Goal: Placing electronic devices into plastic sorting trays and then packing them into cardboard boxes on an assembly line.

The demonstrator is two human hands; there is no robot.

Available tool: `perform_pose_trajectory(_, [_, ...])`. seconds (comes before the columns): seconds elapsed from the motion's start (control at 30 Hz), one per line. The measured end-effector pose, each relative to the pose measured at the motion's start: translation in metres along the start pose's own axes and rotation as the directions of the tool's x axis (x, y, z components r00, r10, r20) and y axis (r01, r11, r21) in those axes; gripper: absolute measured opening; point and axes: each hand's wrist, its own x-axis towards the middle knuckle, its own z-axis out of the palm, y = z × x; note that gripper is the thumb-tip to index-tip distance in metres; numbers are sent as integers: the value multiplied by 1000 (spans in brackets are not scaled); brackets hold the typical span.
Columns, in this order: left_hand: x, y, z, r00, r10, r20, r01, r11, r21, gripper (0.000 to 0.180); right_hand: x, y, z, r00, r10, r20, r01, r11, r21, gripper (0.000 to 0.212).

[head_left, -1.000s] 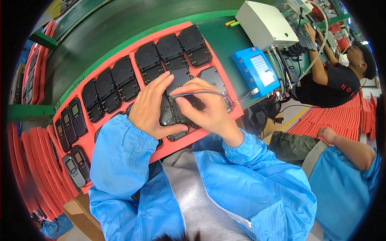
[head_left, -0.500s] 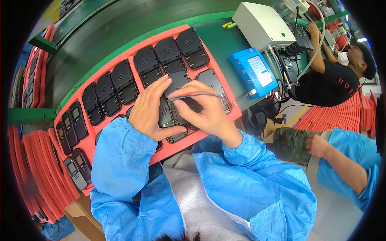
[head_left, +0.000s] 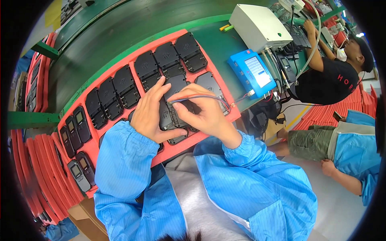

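Since the frame half a second ago, the co-worker in blue (head_left: pixel 354 140) has shifted farther right, while the person's own two hands keep nearly the same pose. The thin wires (head_left: pixel 201 95), red and dark, run roughly left to right; their near end points left, toward the left hand (head_left: pixel 150 112), and the rest arches slightly over the right hand (head_left: pixel 207 116) before dropping to the tray's right edge. Thumb and forefinger of the right hand pinch the wires close to that tip, the length behind it passing over the knuckles. The tip is above a black device (head_left: pixel 176 85), which lies in the red foam tray (head_left: pixel 173 151) on the green desk (head_left: pixel 217 43). The left hand's fingers are straight and its thumb spread wide, framing the spot; whether they press on the device cannot be told. The device is matte and dark, partly covered by both hands; the neighbouring black units (head_left: pixel 126 86) tilt their upper ends leftward. Beyond the tray stands a blue meter (head_left: pixel 252 74) with a lit screen.
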Motion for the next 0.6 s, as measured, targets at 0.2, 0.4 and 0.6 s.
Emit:
perform_pose_trajectory(0.2, [1,2,1,1000,-13,14,13,1000,24,107,0,-1,1,1000,5,5,-5,1000,-10,18])
perform_pose_trajectory(0.4, [-3,1,0,998,-53,-18,52,997,-60,101,-4,-4,3,995,56,-82,-48,994,96,14])
perform_pose_trajectory(0.6, [-47,14,-41,987,-139,-82,146,986,83,86,-9,-9,-3,936,207,-284,-104,935,339,19])
